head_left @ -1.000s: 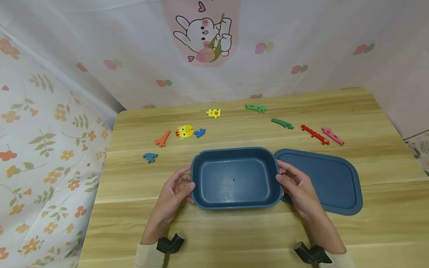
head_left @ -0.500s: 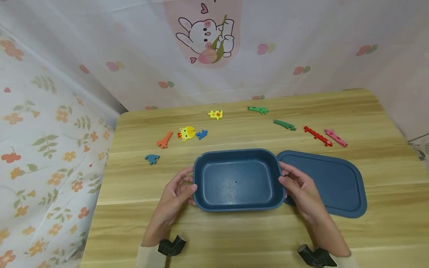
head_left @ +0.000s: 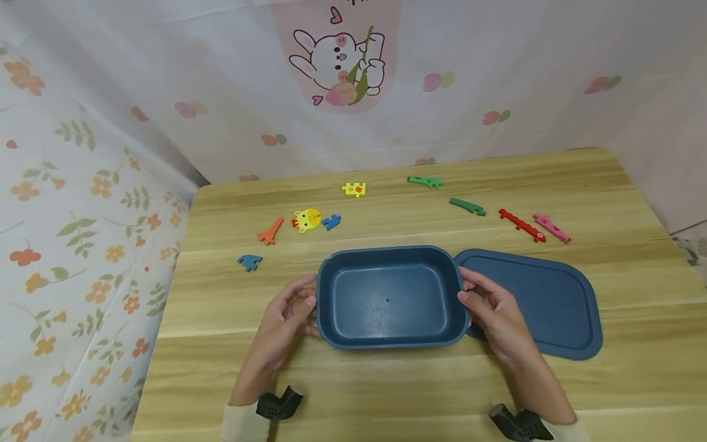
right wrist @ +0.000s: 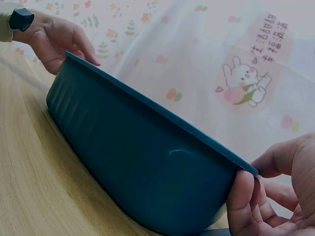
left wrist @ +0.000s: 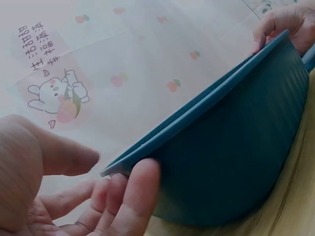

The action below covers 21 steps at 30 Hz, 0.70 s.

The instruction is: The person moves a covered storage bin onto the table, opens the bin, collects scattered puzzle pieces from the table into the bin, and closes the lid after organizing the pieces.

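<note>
A dark blue rectangular plastic box sits on the table with its top side uncovered and nothing inside. At its left end my left hand touches the outer wall with the fingers; in the left wrist view the thumb stands just off the rim. My right hand holds the right end, thumb at the rim and fingers under it against the wall. A matching flat blue lid lies to the right, partly behind the box and right hand.
Behind the box lie puzzle pieces: yellow giraffe head, blue, orange, teal, yellow, green, dark green, red, pink. A printed curtain borders the table's back and left.
My left thumb has come off the box rim and moved slightly left. The box and right hand stay in place; the head view has shifted a little.
</note>
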### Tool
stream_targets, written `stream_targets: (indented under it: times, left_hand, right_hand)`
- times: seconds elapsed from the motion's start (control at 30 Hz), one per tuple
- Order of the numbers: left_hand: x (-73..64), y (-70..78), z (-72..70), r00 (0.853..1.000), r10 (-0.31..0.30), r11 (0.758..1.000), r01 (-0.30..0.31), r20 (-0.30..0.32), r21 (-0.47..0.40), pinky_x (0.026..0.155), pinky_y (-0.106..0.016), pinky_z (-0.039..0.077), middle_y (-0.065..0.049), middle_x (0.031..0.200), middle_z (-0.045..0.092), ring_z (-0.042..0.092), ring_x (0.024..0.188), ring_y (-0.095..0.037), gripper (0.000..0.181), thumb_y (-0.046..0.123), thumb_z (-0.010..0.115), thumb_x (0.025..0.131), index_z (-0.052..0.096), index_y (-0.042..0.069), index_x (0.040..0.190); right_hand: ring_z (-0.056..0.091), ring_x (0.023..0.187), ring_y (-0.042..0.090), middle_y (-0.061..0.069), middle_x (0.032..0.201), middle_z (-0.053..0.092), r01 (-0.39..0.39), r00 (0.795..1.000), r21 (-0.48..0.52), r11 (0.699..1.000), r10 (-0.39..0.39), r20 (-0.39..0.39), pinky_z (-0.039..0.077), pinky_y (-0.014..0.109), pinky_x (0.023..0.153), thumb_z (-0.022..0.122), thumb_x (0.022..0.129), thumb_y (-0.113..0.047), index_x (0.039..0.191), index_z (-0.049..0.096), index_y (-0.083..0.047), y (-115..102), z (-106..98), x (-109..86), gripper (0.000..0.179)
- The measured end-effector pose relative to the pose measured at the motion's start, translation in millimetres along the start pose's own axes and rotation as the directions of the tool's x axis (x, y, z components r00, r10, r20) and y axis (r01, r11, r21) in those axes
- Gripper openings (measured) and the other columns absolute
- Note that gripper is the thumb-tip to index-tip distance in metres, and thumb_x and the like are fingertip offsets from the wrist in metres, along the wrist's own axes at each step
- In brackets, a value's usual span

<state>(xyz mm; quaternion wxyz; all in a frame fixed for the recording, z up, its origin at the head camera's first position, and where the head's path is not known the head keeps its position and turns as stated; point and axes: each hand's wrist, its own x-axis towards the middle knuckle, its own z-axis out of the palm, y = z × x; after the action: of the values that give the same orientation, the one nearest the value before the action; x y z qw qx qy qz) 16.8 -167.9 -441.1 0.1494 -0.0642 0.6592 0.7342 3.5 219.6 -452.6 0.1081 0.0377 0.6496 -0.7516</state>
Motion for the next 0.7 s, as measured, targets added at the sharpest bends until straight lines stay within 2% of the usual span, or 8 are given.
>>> stream_targets:
  times: [0.13,0.23,0.3,0.4,0.5,0.57,0.63,0.7]
  left_hand:
    - [2.2,7.5,-2.0,0.992,0.046,0.993,-0.032,-0.121,0.115,0.068,-0.025,0.064,-0.007,0.108,0.059,0.062,0.084,-0.010,0.043,0.008,0.058,0.108,0.053,0.004,0.150]
    - [7.0,11.9,-4.6,0.967,0.151,0.956,-0.090,-0.206,0.279,0.069,-0.019,0.057,-0.012,0.107,0.062,0.061,0.083,-0.009,0.039,0.008,0.060,0.107,0.059,0.002,0.145]
    - [10.8,14.1,-7.2,0.942,0.228,0.912,-0.118,-0.246,0.393,0.071,-0.016,0.053,-0.015,0.108,0.064,0.062,0.087,-0.009,0.037,0.009,0.061,0.106,0.062,0.002,0.142]
    - [16.0,16.3,-12.4,0.901,0.331,0.824,-0.132,-0.280,0.551,0.080,-0.020,0.053,-0.017,0.114,0.067,0.063,0.100,-0.015,0.036,0.009,0.064,0.104,0.064,0.003,0.140]
    - [18.6,17.3,-19.6,0.857,0.424,0.727,-0.130,-0.292,0.674,0.091,-0.038,0.052,-0.022,0.125,0.064,0.061,0.115,-0.030,0.037,0.006,0.066,0.101,0.065,0.002,0.138]
    - [17.9,16.9,-26.8,0.826,0.476,0.673,-0.120,-0.303,0.730,0.097,-0.050,0.049,-0.026,0.131,0.060,0.056,0.122,-0.040,0.038,0.004,0.067,0.099,0.065,0.000,0.137]
    - [16.9,15.8,-34.1,0.798,0.515,0.634,-0.108,-0.314,0.765,0.103,-0.059,0.044,-0.029,0.135,0.057,0.052,0.126,-0.047,0.039,0.003,0.068,0.097,0.065,-0.003,0.136]
    - [16.0,13.7,-41.6,0.777,0.540,0.607,-0.094,-0.323,0.789,0.106,-0.065,0.040,-0.031,0.138,0.056,0.049,0.128,-0.051,0.039,0.003,0.069,0.096,0.065,-0.005,0.134]
  right_hand:
    - [0.054,0.076,0.006,-0.007,0.109,0.059,-0.008,1.000,-0.011,1.000,0.008,-0.005,0.051,0.019,0.059,0.061,0.105,-0.003,0.146,0.060,-0.013,-0.7,0.8,-0.4,0.042]
    - [0.055,0.077,0.005,-0.007,0.109,0.059,-0.007,1.000,-0.018,1.000,0.007,-0.007,0.052,0.019,0.059,0.061,0.105,-0.003,0.146,0.060,-0.012,-1.1,0.0,-0.6,0.042]
    - [0.055,0.077,0.005,-0.007,0.109,0.060,-0.005,1.000,-0.022,1.000,0.005,-0.004,0.052,0.019,0.059,0.061,0.105,-0.003,0.146,0.059,-0.011,-1.2,-0.7,-0.5,0.042]
    - [0.056,0.078,0.004,-0.007,0.110,0.060,-0.001,1.000,-0.029,1.000,0.001,0.001,0.052,0.019,0.060,0.061,0.105,-0.004,0.147,0.058,-0.009,-1.4,-1.1,-0.3,0.042]
    - [0.055,0.078,0.004,-0.007,0.110,0.060,-0.003,1.000,-0.033,0.999,0.003,0.009,0.052,0.018,0.061,0.061,0.105,-0.004,0.148,0.057,-0.008,-1.8,1.1,1.7,0.043]
    - [0.055,0.078,0.004,-0.007,0.110,0.060,-0.006,1.000,-0.038,0.999,0.007,0.023,0.052,0.018,0.061,0.061,0.105,-0.004,0.148,0.057,-0.007,-2.2,5.3,5.1,0.043]
    - [0.055,0.078,0.004,-0.007,0.110,0.060,-0.011,0.999,-0.042,0.999,0.013,0.038,0.052,0.018,0.061,0.061,0.105,-0.005,0.149,0.056,-0.006,-2.6,9.2,8.4,0.044]
    - [0.055,0.078,0.004,-0.007,0.110,0.060,-0.014,0.999,-0.046,0.999,0.016,0.049,0.052,0.018,0.061,0.062,0.106,-0.006,0.149,0.056,-0.006,-3.0,12.7,11.5,0.044]
